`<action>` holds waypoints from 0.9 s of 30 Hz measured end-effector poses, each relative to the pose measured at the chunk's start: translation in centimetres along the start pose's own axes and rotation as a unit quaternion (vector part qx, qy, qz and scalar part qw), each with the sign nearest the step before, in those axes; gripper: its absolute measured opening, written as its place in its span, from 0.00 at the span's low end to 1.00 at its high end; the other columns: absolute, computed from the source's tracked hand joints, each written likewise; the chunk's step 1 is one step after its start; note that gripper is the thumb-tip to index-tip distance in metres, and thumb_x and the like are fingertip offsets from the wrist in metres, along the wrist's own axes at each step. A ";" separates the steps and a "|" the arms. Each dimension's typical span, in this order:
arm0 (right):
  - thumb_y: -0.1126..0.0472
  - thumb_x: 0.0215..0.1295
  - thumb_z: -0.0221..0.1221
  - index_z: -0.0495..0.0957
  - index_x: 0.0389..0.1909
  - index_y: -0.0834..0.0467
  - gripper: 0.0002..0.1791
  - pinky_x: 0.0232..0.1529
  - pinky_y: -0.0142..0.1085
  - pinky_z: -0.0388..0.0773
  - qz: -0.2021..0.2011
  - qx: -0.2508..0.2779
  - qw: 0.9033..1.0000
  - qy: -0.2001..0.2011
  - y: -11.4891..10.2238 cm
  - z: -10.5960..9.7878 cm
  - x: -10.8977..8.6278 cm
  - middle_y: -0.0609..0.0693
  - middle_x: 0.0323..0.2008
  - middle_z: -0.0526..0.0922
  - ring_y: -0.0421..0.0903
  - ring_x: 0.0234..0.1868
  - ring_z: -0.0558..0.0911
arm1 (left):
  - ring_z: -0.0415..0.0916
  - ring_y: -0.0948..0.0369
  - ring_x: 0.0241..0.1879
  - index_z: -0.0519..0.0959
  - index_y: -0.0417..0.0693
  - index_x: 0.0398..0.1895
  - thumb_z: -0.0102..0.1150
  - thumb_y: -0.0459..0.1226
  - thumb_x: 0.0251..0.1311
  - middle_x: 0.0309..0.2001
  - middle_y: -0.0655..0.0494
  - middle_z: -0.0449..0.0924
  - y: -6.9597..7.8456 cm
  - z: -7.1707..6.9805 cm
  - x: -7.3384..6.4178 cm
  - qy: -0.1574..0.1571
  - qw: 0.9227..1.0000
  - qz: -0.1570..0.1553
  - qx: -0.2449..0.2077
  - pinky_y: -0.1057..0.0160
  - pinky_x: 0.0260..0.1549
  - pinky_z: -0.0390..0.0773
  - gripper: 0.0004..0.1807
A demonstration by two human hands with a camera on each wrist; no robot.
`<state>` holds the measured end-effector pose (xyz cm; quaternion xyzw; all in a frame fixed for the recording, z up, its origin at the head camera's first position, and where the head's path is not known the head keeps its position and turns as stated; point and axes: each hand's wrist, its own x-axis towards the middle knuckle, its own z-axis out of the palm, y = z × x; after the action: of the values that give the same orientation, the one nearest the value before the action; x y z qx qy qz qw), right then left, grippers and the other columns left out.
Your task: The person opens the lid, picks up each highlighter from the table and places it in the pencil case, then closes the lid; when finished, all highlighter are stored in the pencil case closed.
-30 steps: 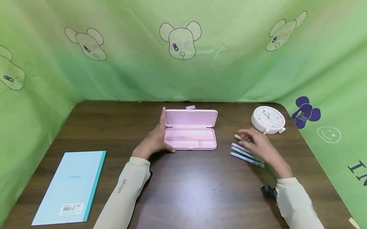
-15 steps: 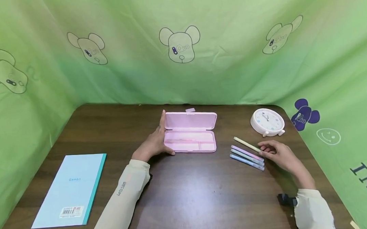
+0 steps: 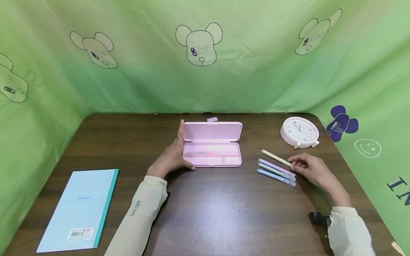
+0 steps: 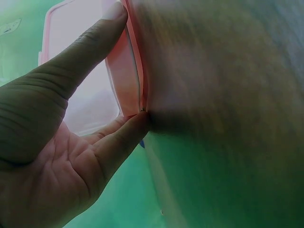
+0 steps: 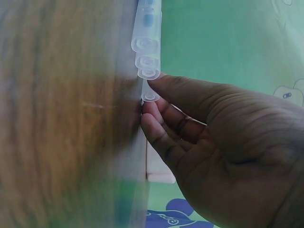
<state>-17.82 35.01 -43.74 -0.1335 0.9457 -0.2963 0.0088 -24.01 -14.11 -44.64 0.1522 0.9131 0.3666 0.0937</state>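
Note:
An opened pink pencil case (image 3: 206,166) lies on the table in the head view, its lid raised at the back. My left hand (image 3: 170,158) holds its left end, thumb at the front edge and fingers by the lid side; the left wrist view shows the thumb (image 4: 85,52) against the case wall. A slim pen or pencil (image 3: 202,153) lies inside. My right hand (image 3: 313,171) pinches the right end of a pale yellow pen (image 3: 274,156). Close in front of it lie a purple pen (image 3: 273,165), a pale teal pen (image 3: 275,170) and a blue pen (image 3: 274,177).
A white round clock (image 3: 299,132) lies behind the right hand. At the left is a light blue notebook (image 3: 78,210) with a barcode label. A small pinkish piece (image 3: 212,119) sits behind the case. Green printed cloth (image 3: 203,86) surrounds the table (image 3: 216,219).
My right hand has slid right along the yellow pen, from above its left part to its right end, uncovering it. The left hand stays on the pencil case.

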 end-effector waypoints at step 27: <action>0.79 0.66 0.67 0.87 0.45 0.71 0.08 0.41 0.20 0.77 -0.048 0.126 0.990 0.039 -6.0 3.7 4.4 0.63 0.38 0.85 0.31 0.38 0.79 | 0.65 0.26 0.73 0.12 0.66 0.84 0.92 0.41 0.45 0.86 0.28 0.40 2.5 -1.2 -1.4 -0.018 0.999 -0.030 0.003 0.33 0.70 0.69 0.93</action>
<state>-20.22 27.14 -43.13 -0.1651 0.8931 -0.4177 -0.0253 -22.55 -13.63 -42.00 0.1317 0.9164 0.3583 0.1209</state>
